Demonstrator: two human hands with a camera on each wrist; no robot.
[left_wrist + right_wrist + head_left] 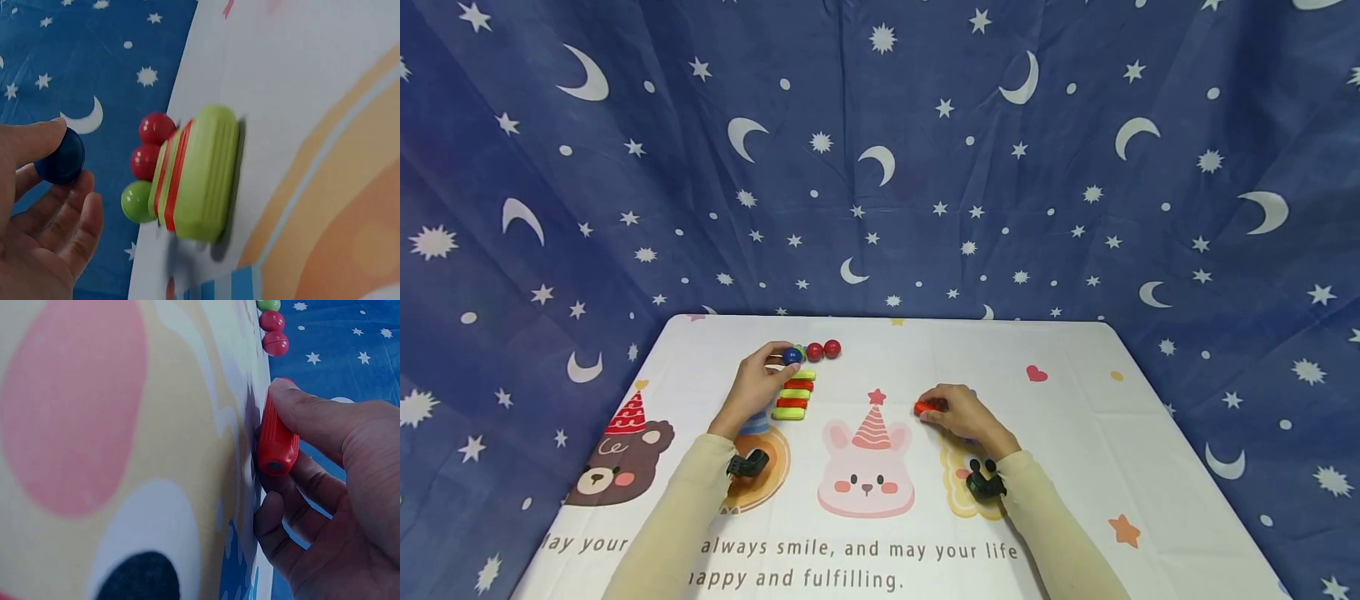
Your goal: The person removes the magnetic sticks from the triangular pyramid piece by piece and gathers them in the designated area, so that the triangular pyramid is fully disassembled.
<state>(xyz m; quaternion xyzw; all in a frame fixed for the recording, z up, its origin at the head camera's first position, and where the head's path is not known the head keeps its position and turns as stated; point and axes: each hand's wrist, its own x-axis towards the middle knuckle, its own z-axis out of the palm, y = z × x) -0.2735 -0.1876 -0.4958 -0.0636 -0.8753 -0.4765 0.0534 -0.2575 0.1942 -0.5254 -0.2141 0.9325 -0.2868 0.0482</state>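
Note:
My left hand (756, 385) pinches a blue ball (64, 157) between thumb and fingers, at the table's far left. Next to that ball are a green ball (137, 201) and two red balls (823, 350) in a line. Just in front of the balls lies a row of ridged bars, green (788, 413) and red (792, 403) by turns, side by side. Further right, my right hand (958, 410) grips a red ridged bar (279, 434) at the tabletop, thumb on one side and fingers on the other. A dark spot shows on the bar's end.
A white cloth (880, 358) printed with a bear, a rabbit and lettering covers the table. Behind and at both sides hangs a blue curtain (910, 167) with moons and stars. Black wrist cameras (748, 463) sit on both sleeves.

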